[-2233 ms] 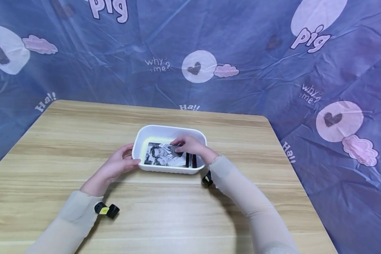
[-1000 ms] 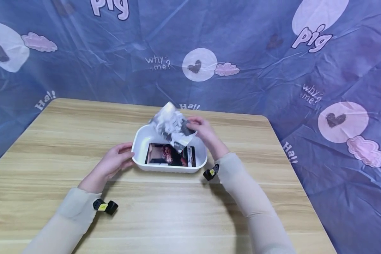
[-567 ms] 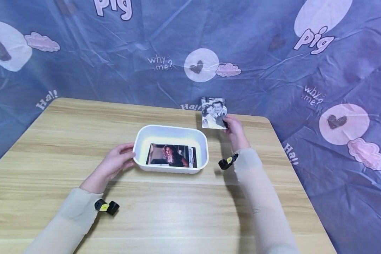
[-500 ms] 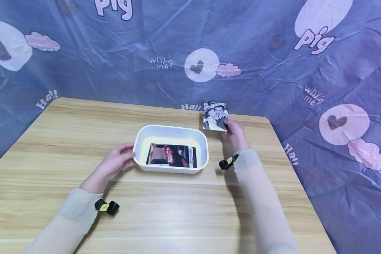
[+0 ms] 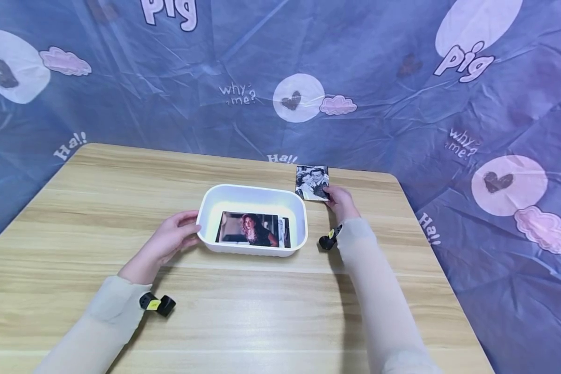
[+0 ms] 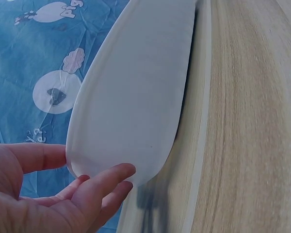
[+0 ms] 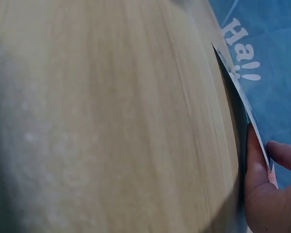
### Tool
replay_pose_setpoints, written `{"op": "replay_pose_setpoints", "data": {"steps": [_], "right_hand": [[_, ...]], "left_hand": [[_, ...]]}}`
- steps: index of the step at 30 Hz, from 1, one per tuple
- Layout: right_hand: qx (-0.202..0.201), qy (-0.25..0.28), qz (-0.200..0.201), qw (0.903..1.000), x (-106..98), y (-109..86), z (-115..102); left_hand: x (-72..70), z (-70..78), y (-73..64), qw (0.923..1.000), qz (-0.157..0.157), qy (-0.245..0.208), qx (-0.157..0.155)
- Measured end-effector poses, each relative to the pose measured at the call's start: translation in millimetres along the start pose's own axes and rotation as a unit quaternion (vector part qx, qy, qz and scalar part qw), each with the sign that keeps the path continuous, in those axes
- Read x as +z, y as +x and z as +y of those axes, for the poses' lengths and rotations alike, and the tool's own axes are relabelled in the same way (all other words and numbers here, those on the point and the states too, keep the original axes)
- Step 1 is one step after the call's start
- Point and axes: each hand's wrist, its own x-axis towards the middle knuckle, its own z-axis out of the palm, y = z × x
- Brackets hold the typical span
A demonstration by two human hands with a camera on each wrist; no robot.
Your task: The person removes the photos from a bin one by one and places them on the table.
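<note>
Right hand pinches one thin, flat black-and-white photo, tilted, at 2 o'clock from one smooth white round-cornered tub. Left hand is pretty wide, fingers touching the tub's 9 o'clock end. Inside there's one colour photo, plus print edges poking out at its 3 o'clock, can't count 'em.

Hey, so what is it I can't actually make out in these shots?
Head view: the prints under the colour photo are mostly covered by it, so I can't count them.
Left wrist view: the inside of the white tub, hidden by its outer wall.
Right wrist view: the picture on the black-and-white photo, seen nearly edge-on; part of the right hand, cut off by the right edge.
</note>
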Motion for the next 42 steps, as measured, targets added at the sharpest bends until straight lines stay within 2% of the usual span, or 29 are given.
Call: {"op": "replay_pose_setpoints", "data": {"steps": [1, 2, 5, 6, 8, 11, 16, 20, 23, 25, 27, 30, 35, 38, 42], "right_hand": [[-0.017, -0.009, -0.008, 0.9998, 3.0, -5.8, -1.8], [-0.025, -0.028, 0.005, 0.9993, 12.8, -22.9, -6.4], [-0.047, -0.086, 0.051, 0.9939, 50.7, -89.7, -23.0], [-0.06, -0.108, 0.055, 0.9908, 60.2, -109.0, -27.5], [-0.068, -0.176, 0.079, 0.9789, 80.8, -147.7, -36.7], [-0.079, -0.243, 0.073, 0.964, 95.1, -181.9, -44.9], [-0.085, -0.283, 0.058, 0.9536, 100.4, -195.5, -51.0], [-0.145, -0.288, 0.039, 0.9457, 110.7, -201.7, -58.6], [-0.204, -0.279, -0.007, 0.9385, 126.9, -215.2, -64.4], [-0.232, -0.269, -0.053, 0.9334, 139.2, -225.4, -64.7], [-0.251, -0.269, -0.105, 0.924, 150.8, -236.4, -62.6], [-0.257, -0.294, -0.185, 0.9021, 163.5, -249.2, -54.2], [-0.224, -0.368, -0.298, 0.8516, 174.4, -259.2, -33.0], [-0.2, -0.41, -0.332, 0.8258, 178.0, -258.1, -18.8], [-0.189, -0.462, -0.333, 0.8001, 181.2, -252.5, -4.0]], "left_hand": [[-0.1, -0.1, -0.1, 1.0, 0.0, 0.0, -0.001], [-0.2, -0.1, -0.1, 1.0, 0.0, -0.001, -0.001], [-0.1, 0.2, 0.1, 1.0, -0.002, -0.005, 0.001], [-0.1, 0.3, 0.2, 1.0, -0.002, -0.007, 0.001], [-0.1, 0.3, 0.3, 1.0, -0.001, -0.009, 0.001], [-0.5, 0.3, 0.0, 1.0, 0.001, -0.007, 0.002], [-2.1, 0.1, 0.0, 1.0, 0.001, -0.001, 0.004], [-3.0, 0.3, 0.2, 1.0, -0.001, -0.001, 0.004], [-3.3, 0.3, -0.2, 1.0, -0.001, -0.001, 0.004], [-3.3, 0.2, -0.5, 1.0, -0.001, -0.002, 0.003], [-3.2, 0.1, -0.7, 1.0, -0.002, -0.002, 0.003], [-2.8, 0.1, -0.9, 1.0, -0.003, -0.004, 0.005], [-2.0, 0.3, -0.5, 0.9999, -0.006, -0.009, 0.008], [-1.8, 0.4, -0.8, 0.9999, -0.005, -0.009, 0.005], [-1.6, -0.2, -1.3, 0.9999, -0.006, -0.01, 0.002]]}}
